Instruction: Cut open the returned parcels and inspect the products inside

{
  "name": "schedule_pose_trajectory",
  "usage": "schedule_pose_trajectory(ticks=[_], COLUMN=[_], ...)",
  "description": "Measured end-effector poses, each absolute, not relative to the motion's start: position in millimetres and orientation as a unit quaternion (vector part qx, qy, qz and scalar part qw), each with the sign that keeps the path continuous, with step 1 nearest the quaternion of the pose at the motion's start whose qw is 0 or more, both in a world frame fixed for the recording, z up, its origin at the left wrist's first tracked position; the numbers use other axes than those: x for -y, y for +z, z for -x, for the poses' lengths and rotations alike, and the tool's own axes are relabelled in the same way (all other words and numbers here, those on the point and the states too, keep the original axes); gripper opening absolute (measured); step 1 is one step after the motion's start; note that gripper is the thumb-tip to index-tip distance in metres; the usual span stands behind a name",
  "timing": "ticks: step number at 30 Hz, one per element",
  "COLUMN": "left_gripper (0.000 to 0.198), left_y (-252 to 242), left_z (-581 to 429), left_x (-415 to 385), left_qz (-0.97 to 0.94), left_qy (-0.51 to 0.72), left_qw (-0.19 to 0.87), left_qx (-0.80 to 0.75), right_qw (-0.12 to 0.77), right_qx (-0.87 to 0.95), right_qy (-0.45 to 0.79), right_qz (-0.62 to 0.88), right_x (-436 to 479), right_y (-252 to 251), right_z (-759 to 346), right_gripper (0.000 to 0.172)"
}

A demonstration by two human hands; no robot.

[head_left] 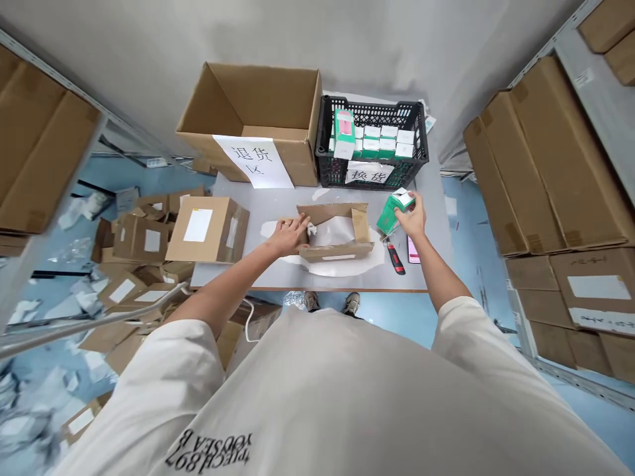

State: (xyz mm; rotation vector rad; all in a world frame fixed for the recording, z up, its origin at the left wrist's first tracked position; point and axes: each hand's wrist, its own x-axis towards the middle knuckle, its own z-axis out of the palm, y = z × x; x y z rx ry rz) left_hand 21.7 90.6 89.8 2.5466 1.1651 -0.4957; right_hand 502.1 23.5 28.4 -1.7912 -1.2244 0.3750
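On the table lies an opened cardboard box [337, 253] with white paper [333, 231] inside. My left hand [290, 235] rests on its left end, fingers spread over the flap. My right hand [413, 217] grips a small green and white carton [391, 213] at its upper right, right of the cardboard box. The carton is tilted, and its white top end faces away from me. Just below it lies a red and black utility knife [395, 258]. A phone with a pink screen [413, 250] lies partly hidden behind my right wrist.
A large open cardboard box [297, 155] with a paper sign stands at the back left. Beside it, a black plastic crate [327, 173] holds several green and white cartons. A closed cardboard box [196, 248] sits at the table's left. Shelves with boxes [560, 158] flank both sides.
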Motion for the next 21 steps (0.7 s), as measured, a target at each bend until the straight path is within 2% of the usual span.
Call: schedule_pose_trajectory(ticks=[2, 5, 12, 21], left_gripper=[0.093, 0.085, 0.081, 0.081], left_y=[93, 97, 104, 104], left_z=[-19, -15, -14, -9], left_x=[-84, -77, -73, -72], left_qz=[-0.881, -0.873, -0.864, -0.866], left_qy=[-0.153, -0.127, -0.121, -0.110], left_qw=[0.155, 0.160, 0.171, 0.177], left_qx=[-0.420, -0.443, -0.458, -0.454], right_qw=[0.442, 0.436, 0.413, 0.376], right_qx=[0.471, 0.475, 0.479, 0.458], right_qy=[0.146, 0.144, 0.133, 0.118], right_qz=[0.749, 0.751, 0.763, 0.797], right_x=[-22, -26, -29, 18], right_y=[16, 8, 10, 26], right_z=[-492, -481, -474, -483], right_gripper=[0.058, 0.054, 0.059, 0.052])
